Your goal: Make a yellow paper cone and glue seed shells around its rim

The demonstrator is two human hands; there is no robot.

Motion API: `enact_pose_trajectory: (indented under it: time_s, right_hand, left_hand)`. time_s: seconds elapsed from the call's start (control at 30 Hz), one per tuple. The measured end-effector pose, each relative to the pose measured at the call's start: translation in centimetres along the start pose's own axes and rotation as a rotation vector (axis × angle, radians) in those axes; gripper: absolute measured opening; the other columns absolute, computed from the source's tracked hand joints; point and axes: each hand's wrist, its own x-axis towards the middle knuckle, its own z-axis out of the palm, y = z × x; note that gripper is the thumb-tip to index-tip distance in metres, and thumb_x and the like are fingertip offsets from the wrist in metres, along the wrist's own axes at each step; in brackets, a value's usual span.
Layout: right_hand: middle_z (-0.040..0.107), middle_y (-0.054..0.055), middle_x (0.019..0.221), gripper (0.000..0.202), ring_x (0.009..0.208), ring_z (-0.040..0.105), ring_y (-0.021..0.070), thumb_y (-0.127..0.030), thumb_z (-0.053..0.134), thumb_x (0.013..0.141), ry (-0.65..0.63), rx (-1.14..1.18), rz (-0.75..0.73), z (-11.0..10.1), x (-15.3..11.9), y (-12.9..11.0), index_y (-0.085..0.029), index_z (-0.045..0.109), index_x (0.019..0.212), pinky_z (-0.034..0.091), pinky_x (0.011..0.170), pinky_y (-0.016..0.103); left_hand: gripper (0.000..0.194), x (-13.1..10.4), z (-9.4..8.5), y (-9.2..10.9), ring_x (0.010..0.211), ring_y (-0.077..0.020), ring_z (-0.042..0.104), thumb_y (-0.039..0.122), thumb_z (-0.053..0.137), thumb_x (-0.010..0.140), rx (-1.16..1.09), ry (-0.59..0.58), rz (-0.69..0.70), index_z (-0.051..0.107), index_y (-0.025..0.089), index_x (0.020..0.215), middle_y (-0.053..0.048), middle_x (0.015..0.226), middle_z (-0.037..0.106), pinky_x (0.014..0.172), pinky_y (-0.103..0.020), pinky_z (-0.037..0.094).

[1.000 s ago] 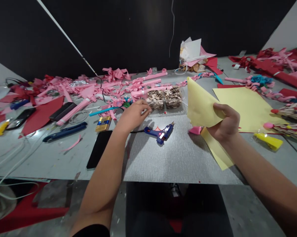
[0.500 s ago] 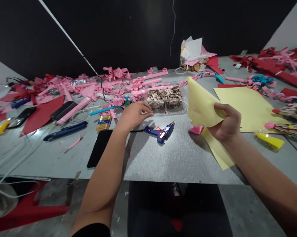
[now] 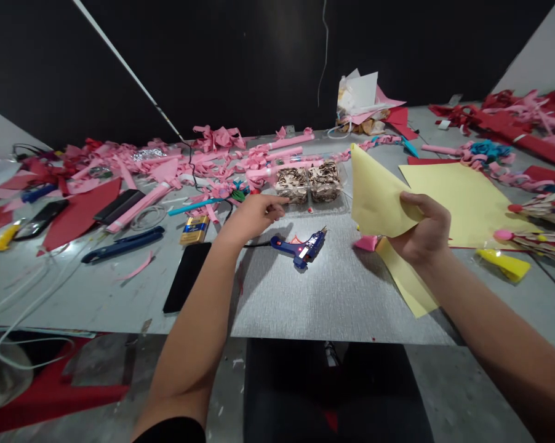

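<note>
My right hand (image 3: 423, 231) grips a folded, cone-shaped piece of yellow paper (image 3: 381, 194), thumb on its near face. The paper stands up above the table. My left hand (image 3: 256, 215) holds nothing. Its index finger points toward a clear plastic box (image 3: 344, 191) filled with small pale wooden cut-out pieces (image 3: 291, 184), while the other fingers curl. I cannot tell whether the fingertip touches the box. Below that hand, a blue hot glue gun (image 3: 300, 248) lies on its side with a small red light showing. A pink pointed piece (image 3: 366, 243) rests under the yellow paper.
Pink paper scraps (image 3: 217, 138) crowd the back and left. A phone (image 3: 187, 277), a gold-and-blue box (image 3: 194, 229) and a dark blue cutter (image 3: 123, 244) lie left. Yellow sheets (image 3: 457, 203), decorated cones (image 3: 545, 231) and a yellow packet (image 3: 503, 264) lie right.
My left hand has turned slightly, and its index finger now stretches out toward the box while the others curl in. My right hand and the yellow paper have stayed put.
</note>
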Motion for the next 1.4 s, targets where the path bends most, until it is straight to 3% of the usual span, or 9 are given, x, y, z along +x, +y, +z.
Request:
enact_pose_trajectory:
  time_s: [0.07,0.23,0.4,0.57,0.7,0.9,1.17,1.27,1.4]
  right_hand:
    - [0.080,0.007,0.092,0.028,0.084,0.073,0.0320,-0.034,0.085,0.065,-0.011,-0.015,-0.001,0.0,0.0,0.0,-0.022,0.079,0.089,0.068,0.080,0.053]
    - [0.081,0.007,0.092,0.024,0.092,0.076,0.0346,-0.034,0.083,0.068,-0.022,-0.009,-0.011,0.0,0.0,0.0,-0.024,0.078,0.090,0.069,0.083,0.054]
    - [0.083,0.008,0.094,0.029,0.098,0.078,0.0381,-0.034,0.083,0.066,-0.012,-0.009,-0.021,-0.1,0.1,-0.2,-0.023,0.080,0.094,0.070,0.085,0.057]
    - [0.081,0.008,0.092,0.029,0.094,0.078,0.0362,-0.033,0.084,0.065,-0.012,-0.006,-0.012,0.0,-0.1,0.0,-0.022,0.079,0.092,0.070,0.086,0.056]
    - [0.080,0.008,0.090,0.028,0.096,0.078,0.0377,-0.033,0.084,0.065,-0.025,-0.013,-0.010,0.2,-0.2,0.0,-0.023,0.078,0.090,0.069,0.086,0.057]
    - [0.081,0.010,0.092,0.030,0.099,0.078,0.0379,-0.033,0.083,0.067,-0.025,-0.013,-0.026,0.1,-0.1,-0.2,-0.022,0.079,0.095,0.070,0.085,0.055]
    - [0.080,0.008,0.092,0.028,0.095,0.077,0.0365,-0.033,0.083,0.066,-0.022,-0.029,-0.018,0.0,0.0,0.0,-0.024,0.077,0.092,0.068,0.084,0.055]
    - [0.080,0.008,0.092,0.031,0.095,0.077,0.0373,-0.034,0.085,0.065,-0.051,-0.050,-0.021,0.1,-0.1,0.1,-0.025,0.076,0.093,0.067,0.082,0.056]
    - [0.080,0.008,0.091,0.029,0.099,0.077,0.0379,-0.032,0.084,0.063,-0.010,-0.037,-0.023,0.1,0.0,-0.1,-0.025,0.076,0.090,0.068,0.084,0.056]
  left_hand:
    - [0.009,-0.1,0.1,0.0,0.079,-0.0204,0.073,0.027,0.085,0.089,0.013,0.000,-0.031,0.086,0.021,0.095,-0.006,0.088,0.084,0.074,-0.032,0.052]
    - [0.045,0.0,-0.2,-0.2,0.057,-0.0166,0.060,0.047,0.080,0.098,0.137,0.088,-0.038,0.065,0.022,0.064,-0.002,0.060,0.068,0.064,-0.034,0.044]
    - [0.019,0.6,-0.2,-1.7,0.076,-0.0215,0.076,0.030,0.071,0.099,0.011,0.126,0.006,0.086,0.020,0.105,-0.005,0.081,0.082,0.080,-0.034,0.058]
    - [0.045,0.7,0.1,-2.6,0.105,-0.0269,0.084,0.015,0.061,0.094,-0.079,0.122,-0.004,0.083,0.015,0.134,-0.014,0.115,0.087,0.099,-0.040,0.065]
    - [0.042,0.6,0.1,-2.6,0.091,-0.0230,0.082,0.016,0.058,0.095,-0.065,0.105,0.008,0.080,0.017,0.130,-0.011,0.105,0.085,0.087,-0.035,0.064]
    - [0.015,0.1,-0.7,-2.0,0.077,-0.0212,0.075,0.025,0.061,0.100,0.119,0.048,-0.005,0.075,0.021,0.097,-0.006,0.085,0.079,0.076,-0.032,0.055]
    - [0.019,-0.2,-1.3,-1.2,0.070,-0.0214,0.063,0.016,0.059,0.097,0.256,0.040,-0.069,0.074,0.021,0.108,-0.001,0.074,0.069,0.074,-0.033,0.043]
    - [0.016,-0.4,-1.4,-1.1,0.068,-0.0206,0.062,0.029,0.063,0.104,0.258,0.018,-0.078,0.073,0.022,0.114,0.000,0.074,0.069,0.070,-0.033,0.041]
    - [0.029,-0.5,-1.1,-1.4,0.066,-0.0205,0.064,0.033,0.081,0.093,0.189,-0.057,-0.088,0.073,0.024,0.119,0.002,0.073,0.071,0.067,-0.032,0.041]
